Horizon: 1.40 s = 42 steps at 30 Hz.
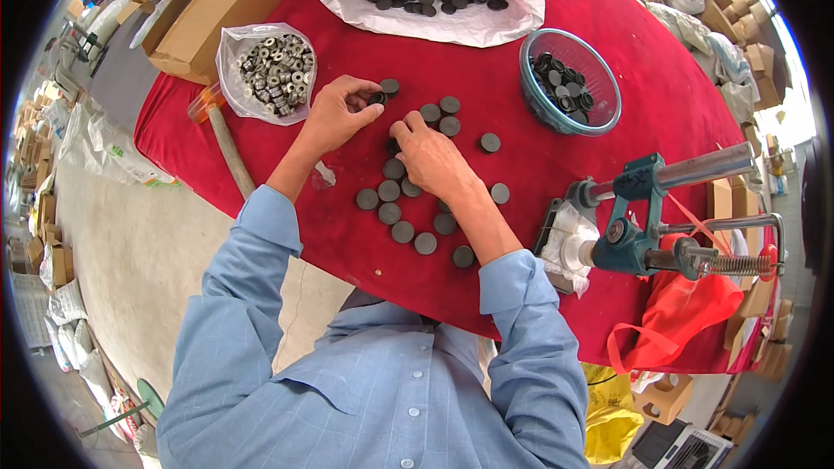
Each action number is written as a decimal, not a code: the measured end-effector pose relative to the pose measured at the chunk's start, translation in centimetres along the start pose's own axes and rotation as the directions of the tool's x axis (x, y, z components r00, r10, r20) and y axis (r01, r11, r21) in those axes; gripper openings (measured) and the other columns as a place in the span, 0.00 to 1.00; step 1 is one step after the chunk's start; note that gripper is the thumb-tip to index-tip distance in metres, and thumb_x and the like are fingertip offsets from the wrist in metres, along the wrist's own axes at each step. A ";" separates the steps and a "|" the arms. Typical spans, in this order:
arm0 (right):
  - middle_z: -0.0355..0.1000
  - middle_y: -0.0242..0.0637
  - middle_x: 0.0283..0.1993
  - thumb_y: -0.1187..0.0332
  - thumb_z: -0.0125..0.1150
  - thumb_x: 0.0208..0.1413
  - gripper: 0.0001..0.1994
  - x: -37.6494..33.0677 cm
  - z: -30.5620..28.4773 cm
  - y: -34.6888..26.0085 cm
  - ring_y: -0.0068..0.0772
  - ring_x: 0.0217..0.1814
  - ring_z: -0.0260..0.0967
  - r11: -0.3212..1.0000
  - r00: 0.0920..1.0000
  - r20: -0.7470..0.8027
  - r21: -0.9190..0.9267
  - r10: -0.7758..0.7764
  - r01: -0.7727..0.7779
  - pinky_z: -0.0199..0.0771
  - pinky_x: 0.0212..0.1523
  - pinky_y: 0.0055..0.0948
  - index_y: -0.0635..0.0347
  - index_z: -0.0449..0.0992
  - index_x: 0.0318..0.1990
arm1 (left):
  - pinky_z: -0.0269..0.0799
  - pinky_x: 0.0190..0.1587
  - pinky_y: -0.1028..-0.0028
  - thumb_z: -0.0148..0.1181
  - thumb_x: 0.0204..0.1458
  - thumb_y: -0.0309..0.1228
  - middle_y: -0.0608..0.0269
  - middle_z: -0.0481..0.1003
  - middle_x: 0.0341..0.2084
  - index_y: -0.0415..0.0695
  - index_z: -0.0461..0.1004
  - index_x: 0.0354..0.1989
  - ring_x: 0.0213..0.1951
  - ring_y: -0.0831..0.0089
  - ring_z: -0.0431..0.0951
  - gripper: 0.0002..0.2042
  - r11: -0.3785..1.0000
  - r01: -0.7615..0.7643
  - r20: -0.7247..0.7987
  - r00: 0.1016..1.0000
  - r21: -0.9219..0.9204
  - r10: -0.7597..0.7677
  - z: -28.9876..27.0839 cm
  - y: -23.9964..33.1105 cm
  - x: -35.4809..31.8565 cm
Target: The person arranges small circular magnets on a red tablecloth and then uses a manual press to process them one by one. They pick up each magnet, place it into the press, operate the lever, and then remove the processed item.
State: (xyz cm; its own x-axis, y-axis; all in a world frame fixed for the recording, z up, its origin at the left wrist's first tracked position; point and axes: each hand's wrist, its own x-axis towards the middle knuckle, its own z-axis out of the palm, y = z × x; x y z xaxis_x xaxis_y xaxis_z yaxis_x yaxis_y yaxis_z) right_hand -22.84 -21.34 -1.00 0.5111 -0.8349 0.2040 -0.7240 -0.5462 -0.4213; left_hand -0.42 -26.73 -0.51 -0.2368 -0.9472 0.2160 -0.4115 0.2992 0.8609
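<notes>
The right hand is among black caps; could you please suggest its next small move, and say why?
The right hand should probably lift the cap partly beneath it, as that lies nearest, while the left hand seems to hold another cap.

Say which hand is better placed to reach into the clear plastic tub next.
Probably the right hand: it is nearer the clear plastic tub. The left hand is farther off and appears to pinch a black disc.
</notes>
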 end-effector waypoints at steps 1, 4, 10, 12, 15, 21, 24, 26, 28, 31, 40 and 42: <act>0.71 0.51 0.48 0.77 0.66 0.56 0.17 0.0 -0.2 -0.2 0.54 0.44 0.82 1.000 1.000 0.009 0.003 0.006 -0.006 0.84 0.44 0.49 0.65 0.72 0.53 | 0.77 0.43 0.79 0.72 0.57 0.25 0.66 0.81 0.43 0.37 0.82 0.55 0.38 0.84 0.78 0.17 0.996 0.058 0.018 0.998 -0.063 -0.057 0.2 0.0 0.3; 0.73 0.51 0.48 0.76 0.70 0.54 0.20 -0.1 -0.9 -0.5 0.56 0.44 0.82 0.999 0.999 0.030 0.034 0.016 -0.017 0.85 0.44 0.49 0.67 0.70 0.52 | 0.79 0.44 0.77 0.73 0.56 0.26 0.64 0.82 0.43 0.36 0.80 0.55 0.39 0.82 0.81 0.18 0.982 0.171 0.086 0.983 -0.082 -0.164 0.1 0.1 1.0; 0.77 0.51 0.41 0.74 0.70 0.53 0.17 -0.3 -1.0 0.4 0.58 0.43 0.80 0.973 1.000 -0.018 0.229 0.018 -0.013 0.82 0.43 0.52 0.63 0.71 0.49 | 0.79 0.47 0.76 0.74 0.55 0.26 0.65 0.82 0.41 0.37 0.79 0.51 0.42 0.80 0.82 0.16 0.966 0.177 0.128 0.980 -0.187 -0.155 1.7 0.6 3.6; 0.77 0.50 0.37 0.74 0.68 0.53 0.14 -0.4 -1.6 0.8 0.58 0.42 0.80 0.927 0.997 -0.059 0.373 0.054 -0.028 0.80 0.43 0.52 0.61 0.73 0.46 | 0.79 0.48 0.76 0.74 0.54 0.26 0.66 0.82 0.40 0.37 0.79 0.49 0.41 0.80 0.82 0.15 0.955 0.180 0.149 0.978 -0.238 -0.147 2.7 1.9 4.8; 0.77 0.49 0.36 0.76 0.67 0.51 0.09 -0.4 -4.9 2.5 0.54 0.40 0.79 0.936 0.929 -0.346 0.353 0.130 0.001 0.79 0.44 0.49 0.61 0.76 0.39 | 0.78 0.46 0.76 0.75 0.54 0.27 0.66 0.82 0.37 0.37 0.79 0.47 0.40 0.80 0.82 0.14 0.954 0.117 0.183 0.981 -0.277 -0.067 3.9 4.2 7.3; 0.81 0.52 0.48 0.70 0.69 0.58 0.13 -1.2 -16.7 9.3 0.55 0.47 0.82 0.842 0.529 -0.754 0.059 0.390 -0.537 0.80 0.50 0.51 0.63 0.78 0.48 | 0.80 0.44 0.70 0.74 0.54 0.35 0.56 0.85 0.35 0.36 0.82 0.46 0.37 0.72 0.84 0.17 0.952 -0.244 0.156 0.949 -0.185 0.273 12.9 10.4 15.4; 0.79 0.56 0.54 0.69 0.70 0.57 0.18 -2.1 -16.7 14.2 0.60 0.55 0.80 0.717 0.494 -0.751 -0.041 0.437 -0.696 0.78 0.57 0.53 0.66 0.78 0.53 | 0.82 0.47 0.67 0.74 0.55 0.37 0.50 0.85 0.43 0.35 0.83 0.51 0.40 0.66 0.86 0.21 0.939 -0.335 0.104 0.934 -0.080 0.342 17.3 12.2 16.6; 0.77 0.58 0.59 0.71 0.66 0.61 0.18 -3.6 -15.7 13.6 0.63 0.61 0.76 0.737 0.530 -0.762 -0.104 0.373 -0.668 0.75 0.63 0.54 0.69 0.77 0.57 | 0.82 0.50 0.65 0.73 0.57 0.39 0.49 0.84 0.48 0.36 0.82 0.55 0.44 0.64 0.87 0.23 0.923 -0.385 0.090 0.918 -0.024 0.386 16.5 12.3 16.5; 0.77 0.57 0.59 0.71 0.63 0.63 0.16 -5.5 -14.1 11.1 0.62 0.63 0.75 0.839 0.596 -0.794 -0.238 0.122 -0.489 0.74 0.64 0.52 0.68 0.78 0.57 | 0.81 0.54 0.63 0.68 0.64 0.41 0.51 0.82 0.54 0.37 0.80 0.58 0.52 0.64 0.85 0.22 0.890 -0.452 0.099 0.885 -0.062 0.456 11.8 10.3 14.8; 0.75 0.54 0.65 0.71 0.61 0.65 0.17 -5.7 -10.0 6.5 0.59 0.69 0.71 0.965 0.770 -0.582 0.164 0.261 -0.203 0.70 0.70 0.48 0.65 0.79 0.60 | 0.69 0.70 0.59 0.63 0.67 0.42 0.49 0.77 0.64 0.39 0.77 0.65 0.67 0.56 0.76 0.24 0.904 -0.342 0.145 0.938 0.257 0.313 3.2 5.1 8.3; 0.72 0.48 0.72 0.67 0.59 0.67 0.20 -1.0 -1.9 7.8 0.54 0.75 0.67 0.964 0.974 -0.224 0.264 0.038 0.023 0.66 0.74 0.48 0.61 0.77 0.64 | 0.57 0.76 0.54 0.61 0.67 0.45 0.45 0.67 0.73 0.40 0.68 0.73 0.76 0.49 0.63 0.32 0.861 -0.376 0.211 0.924 0.341 0.320 3.9 -1.9 0.1; 0.74 0.49 0.69 0.69 0.58 0.68 0.19 -2.4 -2.4 7.6 0.54 0.74 0.68 0.948 0.985 -0.167 0.318 0.038 0.017 0.68 0.73 0.48 0.62 0.77 0.64 | 0.57 0.77 0.53 0.60 0.67 0.42 0.44 0.67 0.73 0.37 0.68 0.73 0.75 0.48 0.63 0.30 0.840 -0.440 0.302 0.887 0.319 0.350 6.1 -0.3 -0.4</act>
State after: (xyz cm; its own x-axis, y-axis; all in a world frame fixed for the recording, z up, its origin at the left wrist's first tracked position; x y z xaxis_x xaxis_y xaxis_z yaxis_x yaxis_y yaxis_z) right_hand -30.66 -23.67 -2.58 0.3981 -0.8549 0.3327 -0.5303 -0.5104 -0.6770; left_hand -5.58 -25.71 -3.65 -0.6200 -0.7005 0.3534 -0.5219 0.7045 0.4809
